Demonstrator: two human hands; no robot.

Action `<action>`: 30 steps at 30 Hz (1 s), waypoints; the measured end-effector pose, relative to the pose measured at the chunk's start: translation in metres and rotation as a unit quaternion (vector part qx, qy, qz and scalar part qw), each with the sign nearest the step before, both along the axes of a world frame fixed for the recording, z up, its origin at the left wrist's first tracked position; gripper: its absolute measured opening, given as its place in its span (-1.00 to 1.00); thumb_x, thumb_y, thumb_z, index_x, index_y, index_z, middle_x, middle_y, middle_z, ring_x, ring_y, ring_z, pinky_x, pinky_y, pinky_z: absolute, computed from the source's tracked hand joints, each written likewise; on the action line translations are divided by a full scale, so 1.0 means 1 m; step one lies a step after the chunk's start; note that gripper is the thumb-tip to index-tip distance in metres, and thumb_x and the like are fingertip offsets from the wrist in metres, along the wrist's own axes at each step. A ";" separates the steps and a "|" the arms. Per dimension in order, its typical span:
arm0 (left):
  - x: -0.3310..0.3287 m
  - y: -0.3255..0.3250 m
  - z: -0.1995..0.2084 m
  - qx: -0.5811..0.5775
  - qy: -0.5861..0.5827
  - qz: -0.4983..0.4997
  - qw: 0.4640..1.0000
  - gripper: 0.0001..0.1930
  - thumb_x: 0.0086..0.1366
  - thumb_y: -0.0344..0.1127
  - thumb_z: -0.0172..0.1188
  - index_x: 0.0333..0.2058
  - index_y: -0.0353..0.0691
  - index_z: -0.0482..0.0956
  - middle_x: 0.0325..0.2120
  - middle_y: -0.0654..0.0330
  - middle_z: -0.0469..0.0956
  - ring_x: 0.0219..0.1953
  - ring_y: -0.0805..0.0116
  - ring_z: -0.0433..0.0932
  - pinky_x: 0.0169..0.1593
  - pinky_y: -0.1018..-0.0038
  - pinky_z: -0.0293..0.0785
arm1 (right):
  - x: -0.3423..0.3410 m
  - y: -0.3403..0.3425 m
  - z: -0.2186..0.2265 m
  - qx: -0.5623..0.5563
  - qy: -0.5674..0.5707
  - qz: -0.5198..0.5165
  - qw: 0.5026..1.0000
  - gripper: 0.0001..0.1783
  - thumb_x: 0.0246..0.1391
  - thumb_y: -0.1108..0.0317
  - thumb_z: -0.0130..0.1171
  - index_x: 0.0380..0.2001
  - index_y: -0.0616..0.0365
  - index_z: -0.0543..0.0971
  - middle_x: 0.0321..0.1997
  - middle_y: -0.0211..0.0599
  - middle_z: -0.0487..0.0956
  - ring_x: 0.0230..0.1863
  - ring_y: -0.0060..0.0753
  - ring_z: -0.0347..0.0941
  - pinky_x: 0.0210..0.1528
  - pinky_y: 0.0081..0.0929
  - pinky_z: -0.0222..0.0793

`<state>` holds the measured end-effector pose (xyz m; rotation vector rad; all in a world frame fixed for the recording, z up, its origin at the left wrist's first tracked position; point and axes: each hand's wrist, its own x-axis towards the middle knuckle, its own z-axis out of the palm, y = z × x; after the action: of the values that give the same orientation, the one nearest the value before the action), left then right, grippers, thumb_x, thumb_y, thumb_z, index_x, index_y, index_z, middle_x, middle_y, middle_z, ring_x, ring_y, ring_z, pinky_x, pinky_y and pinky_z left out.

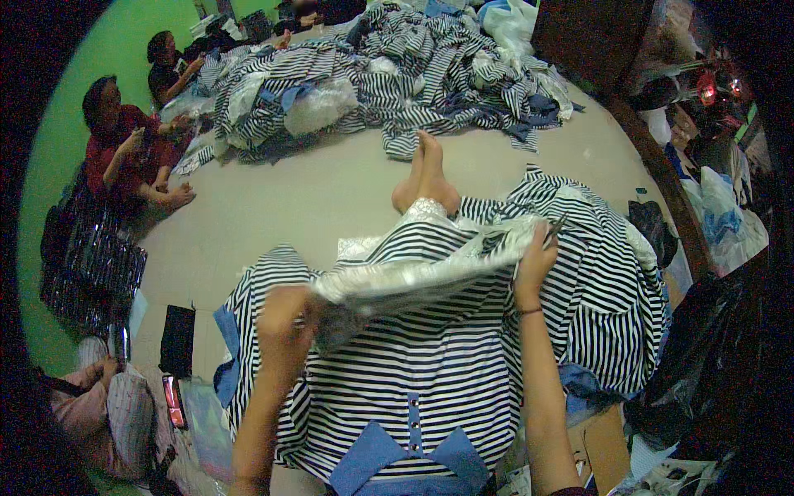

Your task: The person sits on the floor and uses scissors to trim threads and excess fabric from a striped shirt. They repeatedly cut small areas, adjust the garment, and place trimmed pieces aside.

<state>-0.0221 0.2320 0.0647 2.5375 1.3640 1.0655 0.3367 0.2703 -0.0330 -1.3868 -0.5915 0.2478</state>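
A black-and-white striped garment [413,364] with a blue collar and blue button strip lies over my lap. My left hand [285,318] grips its raised edge at the left. My right hand [536,258] pinches the same edge at the right and holds small scissors [552,230] against the fabric. The edge is stretched between both hands, showing a pale inner side [405,277]. My bare feet [426,178] stick out on the floor beyond the garment.
A big heap of striped garments [389,74] covers the floor at the back. Two seated people [124,149] work at the left by a green wall. Another person [99,405] sits at lower left beside a phone [174,401]. Dark bags [703,364] stand at the right.
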 end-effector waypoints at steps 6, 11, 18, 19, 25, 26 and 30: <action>0.038 0.121 -0.008 0.048 0.088 0.337 0.936 -0.39 -0.08 -0.41 0.17 0.02 -0.24 0.18 0.02 -0.14 0.13 -0.01 0.05 0.23 0.04 0.18 0.07 | -0.006 0.057 0.041 -0.131 -0.092 0.184 0.970 -0.52 0.06 0.11 -0.11 -0.09 0.30 0.34 -0.19 0.04 0.45 -0.25 -0.14 0.40 -0.18 -0.42 0.29; 0.074 0.045 -0.072 0.019 0.090 0.035 0.995 -0.38 0.00 -0.22 0.09 0.08 -0.11 0.15 0.10 -0.14 0.02 0.14 -0.07 0.00 0.13 0.11 -0.08 | -0.029 -0.028 0.018 -0.141 -0.257 0.193 0.936 -0.59 0.04 0.27 -0.08 -0.08 0.30 0.34 -0.13 0.01 0.42 -0.08 -0.14 0.35 -0.06 -0.46 0.22; 0.071 0.016 -0.110 -0.179 0.181 -0.019 0.967 -0.43 0.09 -0.01 -0.04 0.06 -0.08 0.16 0.03 -0.12 0.15 0.04 -0.05 0.18 0.01 0.14 0.19 | -0.030 -0.260 -0.051 -0.382 -0.268 0.087 0.880 -0.76 -0.04 0.33 -0.02 -0.47 0.35 0.35 -0.49 -0.02 0.36 -0.41 -0.10 0.28 -0.33 -0.31 0.18; 0.072 0.017 -0.110 -0.174 0.181 -0.013 0.968 -0.44 0.09 -0.01 -0.04 0.06 -0.08 0.17 0.03 -0.12 0.15 0.04 -0.05 0.18 0.01 0.14 0.18 | -0.029 -0.293 -0.065 -0.434 -0.294 0.088 0.847 -0.77 -0.04 0.33 -0.02 -0.45 0.34 0.36 -0.46 -0.01 0.37 -0.39 -0.07 0.30 -0.32 -0.30 0.20; 0.088 -0.017 -0.110 -0.107 0.176 -0.002 0.979 -0.39 0.08 0.08 -0.06 0.05 -0.13 0.19 0.05 -0.14 0.11 0.10 -0.09 0.07 0.09 0.05 -0.02 | -0.029 -0.414 -0.115 -0.602 -0.266 0.145 0.738 -0.50 -0.15 -0.07 0.01 -0.50 0.24 0.49 -0.53 0.05 0.47 -0.48 0.04 0.41 -0.42 -0.11 0.28; 0.091 -0.033 -0.109 -0.109 0.179 -0.012 0.978 -0.36 0.07 0.13 -0.07 0.06 -0.12 0.17 0.06 -0.14 0.10 0.11 -0.11 0.04 0.09 0.00 -0.06 | -0.032 -0.420 -0.112 -0.622 -0.276 0.163 0.715 -0.50 -0.14 -0.07 -0.01 -0.55 0.24 0.49 -0.54 0.03 0.47 -0.49 0.03 0.41 -0.43 -0.11 0.28; 0.103 -0.115 -0.102 -0.227 0.137 -0.208 0.941 -0.31 0.05 0.19 -0.07 0.09 -0.06 0.12 0.11 -0.15 -0.04 0.14 -0.17 -0.06 0.07 -0.12 -0.14 | -0.038 -0.405 -0.079 -0.627 -0.316 0.227 0.675 -0.45 -0.17 -0.15 -0.03 -0.72 0.18 0.48 -0.62 -0.04 0.47 -0.55 -0.01 0.40 -0.48 -0.13 0.28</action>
<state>0.0811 0.1173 -0.0376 2.4990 0.9065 0.2885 0.2987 -0.1346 -0.1117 -2.7020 -1.5271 0.6620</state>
